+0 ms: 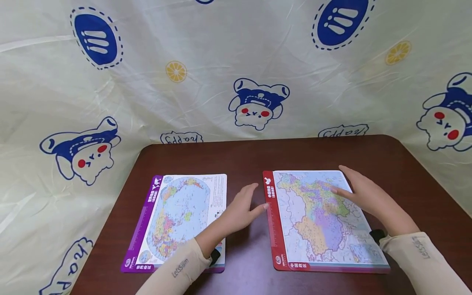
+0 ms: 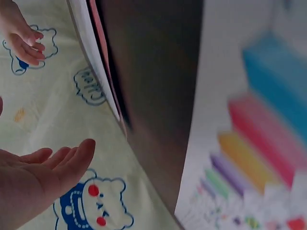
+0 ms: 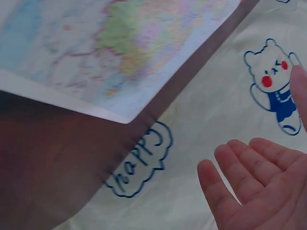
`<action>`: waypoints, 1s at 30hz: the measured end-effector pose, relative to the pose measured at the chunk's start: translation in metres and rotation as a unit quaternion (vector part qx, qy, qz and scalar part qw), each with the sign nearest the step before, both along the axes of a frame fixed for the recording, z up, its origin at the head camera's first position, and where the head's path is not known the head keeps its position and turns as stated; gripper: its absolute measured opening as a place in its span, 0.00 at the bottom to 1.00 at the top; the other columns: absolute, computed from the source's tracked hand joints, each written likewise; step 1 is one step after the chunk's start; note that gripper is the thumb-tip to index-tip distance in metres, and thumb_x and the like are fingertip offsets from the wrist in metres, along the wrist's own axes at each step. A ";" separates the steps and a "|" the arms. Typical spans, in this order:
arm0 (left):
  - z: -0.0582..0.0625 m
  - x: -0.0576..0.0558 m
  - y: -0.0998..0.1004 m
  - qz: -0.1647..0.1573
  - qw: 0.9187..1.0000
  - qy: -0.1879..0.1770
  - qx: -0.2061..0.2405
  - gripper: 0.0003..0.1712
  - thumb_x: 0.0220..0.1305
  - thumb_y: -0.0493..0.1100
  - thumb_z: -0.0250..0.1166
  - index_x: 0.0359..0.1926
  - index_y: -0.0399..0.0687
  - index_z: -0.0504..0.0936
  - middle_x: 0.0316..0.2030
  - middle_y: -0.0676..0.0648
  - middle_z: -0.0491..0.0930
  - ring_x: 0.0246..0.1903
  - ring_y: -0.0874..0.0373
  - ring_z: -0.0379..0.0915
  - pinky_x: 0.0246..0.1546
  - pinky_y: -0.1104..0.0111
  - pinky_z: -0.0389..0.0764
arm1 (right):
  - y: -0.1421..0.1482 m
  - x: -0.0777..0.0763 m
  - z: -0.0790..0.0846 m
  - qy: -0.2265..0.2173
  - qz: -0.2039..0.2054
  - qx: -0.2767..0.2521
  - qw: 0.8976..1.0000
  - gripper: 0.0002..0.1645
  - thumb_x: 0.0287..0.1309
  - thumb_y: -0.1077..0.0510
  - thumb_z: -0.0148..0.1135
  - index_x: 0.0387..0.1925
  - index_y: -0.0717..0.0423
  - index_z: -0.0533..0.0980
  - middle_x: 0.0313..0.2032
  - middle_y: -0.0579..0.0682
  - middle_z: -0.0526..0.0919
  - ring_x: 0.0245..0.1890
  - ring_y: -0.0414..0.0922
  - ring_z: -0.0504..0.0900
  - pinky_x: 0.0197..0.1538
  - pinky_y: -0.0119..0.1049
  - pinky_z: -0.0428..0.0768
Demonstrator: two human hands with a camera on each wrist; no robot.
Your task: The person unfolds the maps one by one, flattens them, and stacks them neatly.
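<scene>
Two flat rectangular map boards lie on the brown table. The left one, a world map board [image 1: 180, 213], has a purple border; the right one, a map board [image 1: 317, 221], has a red border. My left hand [image 1: 240, 209] hovers between them, thumb tip close to the red border and fingers extended. My right hand [image 1: 368, 196] reaches over the right edge of the red-bordered board, fingers spread and thumb above the map. In the right wrist view that hand [image 3: 259, 179] appears loosely extended beside the map board [image 3: 129, 57]. Neither hand holds anything; contact with the board cannot be judged.
The brown table [image 1: 250, 155] has rounded far corners. Behind and around it hangs a pale cloth [image 1: 206, 102] printed with blue cartoon animals and orange slices. A blurred white surface with coloured bars [image 2: 259, 143] fills the right of the left wrist view.
</scene>
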State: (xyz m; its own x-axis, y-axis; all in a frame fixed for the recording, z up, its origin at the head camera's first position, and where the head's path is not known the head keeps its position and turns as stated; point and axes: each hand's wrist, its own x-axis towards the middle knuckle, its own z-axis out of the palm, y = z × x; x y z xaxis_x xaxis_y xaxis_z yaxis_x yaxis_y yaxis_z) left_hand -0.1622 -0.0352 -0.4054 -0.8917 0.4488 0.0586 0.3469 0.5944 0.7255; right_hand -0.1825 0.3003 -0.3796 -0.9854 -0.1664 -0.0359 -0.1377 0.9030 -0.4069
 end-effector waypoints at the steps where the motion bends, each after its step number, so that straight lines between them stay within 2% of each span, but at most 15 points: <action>1: -0.002 0.001 0.003 0.000 0.999 -0.026 0.020 0.40 0.59 0.54 0.58 0.65 0.39 0.54 0.62 0.41 0.58 0.61 0.50 0.54 0.53 0.53 0.65 | 0.002 0.001 -0.003 -0.007 -0.005 0.000 1.000 0.56 0.50 0.42 0.62 0.65 0.71 0.44 0.60 0.74 0.51 0.58 0.70 0.52 0.53 0.65 0.55; 3: -0.006 0.004 0.008 0.001 0.994 -0.084 0.070 0.40 0.60 0.53 0.57 0.65 0.38 0.53 0.62 0.39 0.58 0.60 0.48 0.54 0.53 0.52 0.65 | 0.007 0.002 -0.009 -0.023 -0.018 -0.004 1.000 0.55 0.51 0.44 0.62 0.64 0.73 0.44 0.59 0.76 0.52 0.57 0.71 0.52 0.52 0.65 0.56; 5: -0.011 0.006 0.013 0.009 0.981 -0.149 0.123 0.39 0.60 0.52 0.57 0.64 0.36 0.53 0.61 0.38 0.57 0.59 0.46 0.55 0.52 0.51 0.66 | 0.012 0.004 -0.015 -0.042 -0.031 -0.008 0.999 0.53 0.51 0.47 0.62 0.62 0.75 0.46 0.57 0.77 0.53 0.54 0.72 0.55 0.51 0.65 0.59; 7: -0.016 0.008 0.019 0.019 0.960 -0.212 0.181 0.37 0.61 0.51 0.56 0.63 0.35 0.53 0.59 0.38 0.59 0.57 0.45 0.57 0.50 0.51 0.67 | 0.016 0.006 -0.021 -0.056 -0.039 -0.016 0.998 0.49 0.52 0.49 0.63 0.61 0.76 0.49 0.54 0.77 0.59 0.50 0.70 0.62 0.47 0.64 0.65; 10: -0.021 0.011 0.028 0.049 0.921 -0.292 0.252 0.35 0.61 0.49 0.56 0.61 0.33 0.54 0.55 0.38 0.61 0.55 0.46 0.59 0.49 0.50 0.68 | 0.021 0.009 -0.029 -0.074 -0.046 -0.022 0.996 0.45 0.51 0.50 0.64 0.57 0.77 0.55 0.47 0.75 0.67 0.41 0.65 0.70 0.41 0.59 0.72; 12: -0.023 0.014 0.033 0.070 0.896 -0.325 0.293 0.34 0.62 0.47 0.56 0.60 0.30 0.54 0.54 0.39 0.61 0.55 0.45 0.59 0.51 0.49 0.66 | 0.023 0.011 -0.032 -0.086 -0.054 -0.024 0.995 0.41 0.49 0.50 0.65 0.53 0.76 0.59 0.39 0.71 0.71 0.35 0.60 0.72 0.36 0.54 0.75; 14: -0.024 0.016 0.037 0.090 0.877 -0.342 0.326 0.33 0.62 0.44 0.55 0.59 0.28 0.53 0.53 0.38 0.61 0.55 0.44 0.58 0.52 0.47 0.64 | 0.025 0.014 -0.035 -0.100 -0.066 -0.025 0.993 0.39 0.49 0.48 0.65 0.49 0.76 0.62 0.34 0.66 0.73 0.32 0.57 0.72 0.33 0.49 0.76; 16: -0.025 0.017 0.040 0.101 0.860 -0.347 0.359 0.32 0.61 0.41 0.54 0.58 0.26 0.52 0.51 0.37 0.61 0.55 0.43 0.58 0.52 0.47 0.63 | 0.027 0.016 -0.036 -0.112 -0.079 -0.026 0.990 0.38 0.48 0.46 0.65 0.45 0.76 0.64 0.29 0.61 0.73 0.29 0.54 0.72 0.30 0.44 0.75; 18: -0.025 0.019 0.043 0.108 0.848 -0.348 0.385 0.30 0.61 0.39 0.54 0.57 0.24 0.52 0.50 0.36 0.62 0.54 0.43 0.59 0.52 0.48 0.65 | 0.029 0.018 -0.038 -0.117 -0.091 -0.024 0.989 0.38 0.48 0.45 0.65 0.41 0.77 0.66 0.27 0.60 0.73 0.27 0.53 0.72 0.28 0.41 0.74; 20: -0.027 0.019 0.045 0.112 0.839 -0.351 0.400 0.29 0.60 0.37 0.53 0.55 0.23 0.53 0.48 0.36 0.64 0.52 0.43 0.60 0.50 0.50 0.67 | 0.031 0.018 -0.038 -0.124 -0.105 -0.028 0.986 0.37 0.48 0.45 0.65 0.40 0.78 0.66 0.26 0.60 0.73 0.26 0.52 0.72 0.27 0.41 0.74; 22: -0.029 0.019 0.046 0.120 0.835 -0.355 0.402 0.26 0.59 0.36 0.53 0.54 0.24 0.55 0.46 0.37 0.66 0.50 0.44 0.62 0.48 0.52 0.70 | 0.033 0.018 -0.039 -0.133 -0.118 -0.034 0.984 0.35 0.49 0.47 0.65 0.39 0.78 0.67 0.26 0.60 0.73 0.26 0.52 0.72 0.27 0.41 0.74; 27: -0.034 0.016 0.048 0.140 0.840 -0.352 0.389 0.20 0.58 0.34 0.54 0.49 0.25 0.62 0.40 0.38 0.71 0.38 0.52 0.67 0.37 0.63 0.76 | 0.036 0.018 -0.041 -0.155 -0.157 -0.046 0.974 0.26 0.49 0.53 0.65 0.34 0.76 0.72 0.23 0.57 0.74 0.25 0.51 0.72 0.27 0.42 0.73; 30: -0.036 0.015 0.049 0.151 0.842 -0.341 0.391 0.17 0.57 0.31 0.53 0.47 0.27 0.65 0.36 0.40 0.73 0.31 0.57 0.69 0.29 0.70 0.75 | 0.038 0.018 -0.043 -0.159 -0.174 -0.052 0.970 0.20 0.47 0.55 0.66 0.28 0.71 0.74 0.23 0.57 0.74 0.24 0.50 0.72 0.28 0.43 0.71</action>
State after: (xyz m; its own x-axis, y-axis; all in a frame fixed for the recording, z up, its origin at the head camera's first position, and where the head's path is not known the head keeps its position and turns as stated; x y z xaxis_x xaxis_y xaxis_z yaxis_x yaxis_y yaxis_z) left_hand -0.1476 0.0134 -0.4413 -0.9042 0.2574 -0.3409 -0.3897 -0.1702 0.9051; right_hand -0.1648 0.3385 -0.4225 -0.9244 0.1555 -0.3483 0.3158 0.8242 -0.4701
